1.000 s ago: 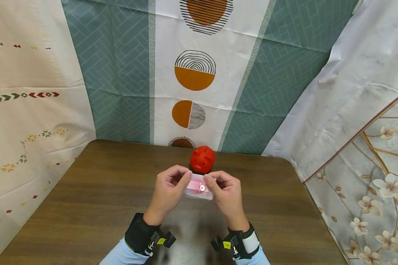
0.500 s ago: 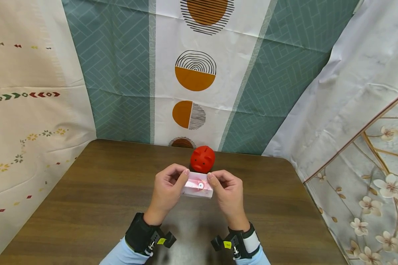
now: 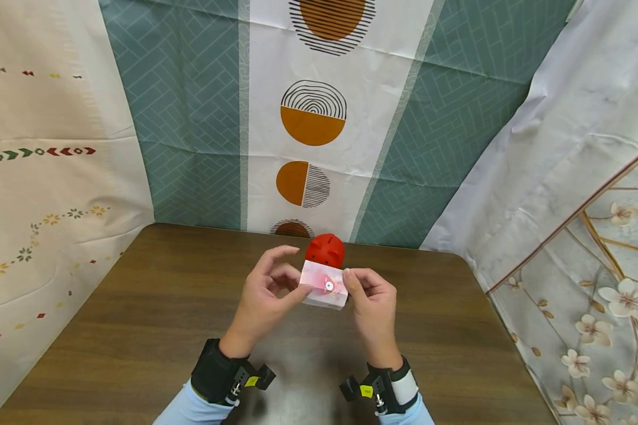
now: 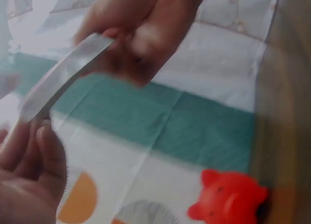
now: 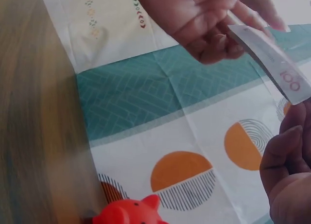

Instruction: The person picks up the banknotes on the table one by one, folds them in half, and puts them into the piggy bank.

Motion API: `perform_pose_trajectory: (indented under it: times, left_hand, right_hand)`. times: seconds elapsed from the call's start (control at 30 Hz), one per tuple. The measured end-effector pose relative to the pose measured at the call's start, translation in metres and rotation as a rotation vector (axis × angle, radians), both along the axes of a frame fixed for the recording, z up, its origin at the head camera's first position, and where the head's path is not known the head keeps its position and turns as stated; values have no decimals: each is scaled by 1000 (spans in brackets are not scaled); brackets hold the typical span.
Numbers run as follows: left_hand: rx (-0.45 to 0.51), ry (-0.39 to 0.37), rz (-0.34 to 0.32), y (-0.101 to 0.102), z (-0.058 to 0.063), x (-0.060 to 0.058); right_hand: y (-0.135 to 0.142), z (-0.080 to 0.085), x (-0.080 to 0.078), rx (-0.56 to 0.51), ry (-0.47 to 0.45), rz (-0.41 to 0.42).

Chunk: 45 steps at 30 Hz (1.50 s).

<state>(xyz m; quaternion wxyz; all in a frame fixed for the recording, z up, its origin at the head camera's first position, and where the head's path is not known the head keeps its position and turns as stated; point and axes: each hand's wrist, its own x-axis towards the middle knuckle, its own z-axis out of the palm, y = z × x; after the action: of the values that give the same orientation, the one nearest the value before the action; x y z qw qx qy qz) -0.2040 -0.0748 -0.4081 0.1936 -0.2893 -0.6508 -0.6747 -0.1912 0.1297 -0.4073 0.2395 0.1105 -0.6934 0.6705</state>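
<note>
In the head view, a small, flat pink-and-white box (image 3: 323,277) with a round white spot is held slightly tilted above the table. My right hand (image 3: 374,307) pinches its right end between thumb and fingers. My left hand (image 3: 268,298) has its thumb on the lower left corner, with the index finger raised away. In the right wrist view, the left hand (image 5: 204,25) is by the far end of the box (image 5: 272,61), whose narrow side reads "100". Just behind the box, a red piggy bank (image 3: 326,245) stands on the table, its snout partly hidden.
A brown wooden table (image 3: 165,295) lies under both hands. Behind it hangs a teal and white patterned cloth (image 3: 197,118). A floral cloth (image 3: 606,330) drapes on the right, and a cream cloth (image 3: 58,195) on the left.
The left hand has loosened its grip on the upper left edge, its index finger lifting and thumb shifting to the lower corner. The box has risen slightly and tilted, covering the pig's snout.
</note>
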Motion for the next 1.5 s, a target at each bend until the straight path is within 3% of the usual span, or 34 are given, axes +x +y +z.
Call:
perform_pose_trajectory:
  times: [0.1, 0.2, 0.4, 0.63, 0.73, 0.83, 0.9, 1.0, 1.17, 1.3, 1.5]
  left_hand:
    - [-34, 23, -40, -8, 5, 0]
    - [-35, 19, -7, -10, 7, 0]
    - [-31, 52, 59, -8, 8, -1]
    - [-263, 268, 165, -13, 11, -2]
    - [-360, 316, 200, -15, 14, -1]
    - [-393, 335, 220, -16, 14, -1]
    - [-374, 324, 205, -15, 13, -2]
    - [-294, 255, 131, -11, 10, -2]
    - [-161, 30, -5, 0, 7, 4]
    - [-104, -110, -11, 5, 5, 8]
    - [-29, -167, -40, 14, 2, 11]
  right_hand:
    - [2, 1, -1, -44, 45, 23]
    - [5, -1, -1, -40, 143, 80]
    - [12, -1, 1, 112, 255, 157]
    - [21, 8, 1, 308, 271, 214]
    - [22, 12, 2, 416, 257, 203]
    - [21, 14, 2, 483, 243, 187]
    - [21, 14, 2, 480, 229, 195]
    - [19, 13, 1, 408, 184, 252]
    - [14, 11, 3, 254, 77, 300]
    - [9, 10, 4, 153, 38, 276]
    - [-3, 5, 7, 82, 29, 274]
